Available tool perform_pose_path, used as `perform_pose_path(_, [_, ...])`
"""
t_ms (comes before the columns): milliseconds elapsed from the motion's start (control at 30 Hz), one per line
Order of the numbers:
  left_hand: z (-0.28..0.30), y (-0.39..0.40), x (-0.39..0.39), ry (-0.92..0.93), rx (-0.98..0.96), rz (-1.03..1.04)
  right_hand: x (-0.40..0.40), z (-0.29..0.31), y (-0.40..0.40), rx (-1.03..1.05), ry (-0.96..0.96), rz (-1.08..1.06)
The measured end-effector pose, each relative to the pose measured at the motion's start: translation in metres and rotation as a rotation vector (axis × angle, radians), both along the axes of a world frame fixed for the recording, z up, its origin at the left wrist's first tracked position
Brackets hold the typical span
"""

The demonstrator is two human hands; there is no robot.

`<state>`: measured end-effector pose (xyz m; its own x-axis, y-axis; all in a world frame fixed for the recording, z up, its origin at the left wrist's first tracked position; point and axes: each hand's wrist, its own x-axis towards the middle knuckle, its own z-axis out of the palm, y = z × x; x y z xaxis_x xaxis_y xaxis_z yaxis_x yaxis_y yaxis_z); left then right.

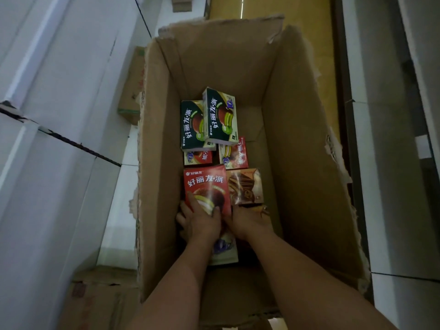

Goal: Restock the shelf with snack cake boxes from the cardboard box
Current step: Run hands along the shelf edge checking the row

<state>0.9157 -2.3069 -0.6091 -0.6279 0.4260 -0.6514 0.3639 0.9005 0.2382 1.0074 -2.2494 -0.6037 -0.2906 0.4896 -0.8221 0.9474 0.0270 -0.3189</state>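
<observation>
Both my arms reach down into a tall open cardboard box. My left hand grips the near end of a red snack cake box, fingers and thumb lying over its printed face. My right hand sits just right of it, by the near edge of a brown snack cake box; its fingertips are hidden, so I cannot tell its hold. Farther in lie two green snack cake boxes and two smaller red ones. A pale box with purple print lies under my wrists.
The carton's torn flaps stand up around the opening. White shelf panels rise on the left, grey shelving on the right. Other cardboard cartons sit on the floor to the left, and one lies at the near left.
</observation>
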Motion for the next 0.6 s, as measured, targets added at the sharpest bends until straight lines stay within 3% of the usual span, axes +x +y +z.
perform_pose_path(200, [-0.014,0.004,-0.011,-0.256,0.054,0.374,-0.002,-0.008,0.004,-0.015,0.062,-0.274])
perform_pose_path(300, [-0.014,0.004,-0.009,-0.417,0.181,0.488,-0.002,-0.008,0.007,0.026,0.067,-0.314])
perform_pose_path(600, [0.046,0.021,-0.007,-0.626,0.431,0.433,0.007,0.042,0.029,0.116,0.107,-0.558])
